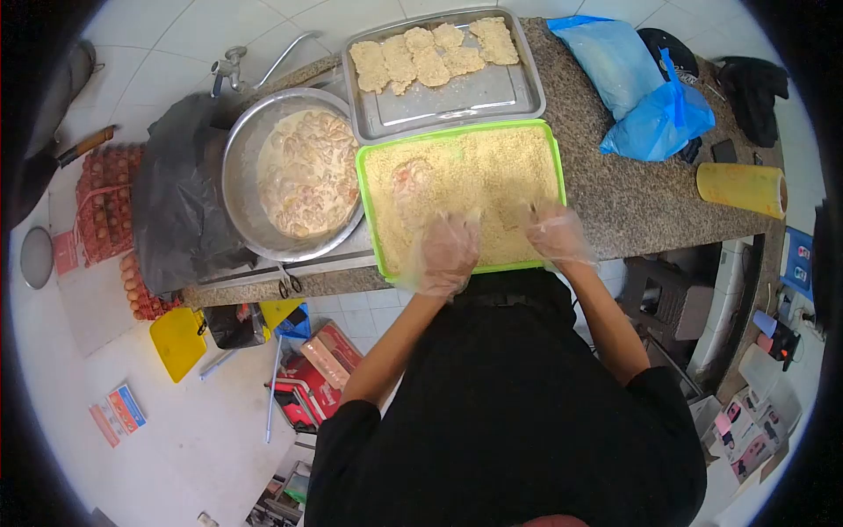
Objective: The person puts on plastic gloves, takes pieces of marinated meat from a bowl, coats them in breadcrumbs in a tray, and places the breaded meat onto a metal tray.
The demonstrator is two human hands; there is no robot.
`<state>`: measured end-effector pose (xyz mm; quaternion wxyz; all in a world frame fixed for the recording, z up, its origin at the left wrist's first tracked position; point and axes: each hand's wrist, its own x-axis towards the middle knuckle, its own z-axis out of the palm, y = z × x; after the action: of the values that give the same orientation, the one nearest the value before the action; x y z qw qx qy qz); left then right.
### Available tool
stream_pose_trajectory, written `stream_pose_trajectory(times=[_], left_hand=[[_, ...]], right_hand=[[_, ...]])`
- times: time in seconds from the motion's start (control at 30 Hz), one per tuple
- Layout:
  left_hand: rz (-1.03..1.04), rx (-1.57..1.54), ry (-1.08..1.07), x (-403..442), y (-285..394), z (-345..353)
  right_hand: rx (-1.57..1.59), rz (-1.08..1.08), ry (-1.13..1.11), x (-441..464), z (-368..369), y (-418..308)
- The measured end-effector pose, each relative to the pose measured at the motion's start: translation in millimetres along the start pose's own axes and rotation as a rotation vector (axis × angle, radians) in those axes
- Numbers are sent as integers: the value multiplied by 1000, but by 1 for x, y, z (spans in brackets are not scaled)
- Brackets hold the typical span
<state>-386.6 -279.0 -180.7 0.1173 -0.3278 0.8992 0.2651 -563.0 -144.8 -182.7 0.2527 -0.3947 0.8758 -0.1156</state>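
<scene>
My left hand (450, 248) and my right hand (555, 234), both in clear plastic gloves, are low over the green-rimmed tray (362, 200) of pale breadcrumbs (479, 158). The fingers of each hand curl down into the crumbs near the front edge, and what they hold is hidden. A piece of raw meat (410, 178), partly coated, lies in the crumbs at the tray's left. Left of the tray stands a wide metal bowl (241, 202) of meat pieces in creamy liquid (307, 171). Behind, a metal tray (439, 110) bears several breaded pieces (430, 63).
Blue plastic bags (654, 119) and a yellow roll (740, 188) sit on the granite counter (628, 198) at right. A black plastic bag (189, 193), egg trays (105, 198) and a tap (230, 66) are at left. Scissors (289, 281) hang at the counter's front edge.
</scene>
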Motion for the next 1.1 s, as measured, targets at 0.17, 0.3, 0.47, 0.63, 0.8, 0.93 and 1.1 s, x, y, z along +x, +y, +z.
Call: stream_pose_trajectory(times=[0.17, 0.3, 0.47, 0.63, 0.8, 0.93, 1.1], left_hand=[[-37, -5, -245, 0, -28, 62], [-156, -308, -278, 12, -2, 37], [-198, -803, 28, 43, -17, 82], [218, -293, 237, 40, -8, 15], [340, 59, 408, 93, -42, 68], [257, -58, 453, 116, -36, 77], [262, 58, 487, 98, -23, 59]], right_hand=[[-97, -32, -288, -4, 61, 48], [489, 210, -283, 11, 81, 38], [479, 40, 87, 1, 54, 25], [-32, -513, 429, -3, 61, 5], [-292, -452, 360, 68, 78, -4], [-205, -354, 402, 92, 84, 5], [-209, -262, 442, 85, 80, -6]])
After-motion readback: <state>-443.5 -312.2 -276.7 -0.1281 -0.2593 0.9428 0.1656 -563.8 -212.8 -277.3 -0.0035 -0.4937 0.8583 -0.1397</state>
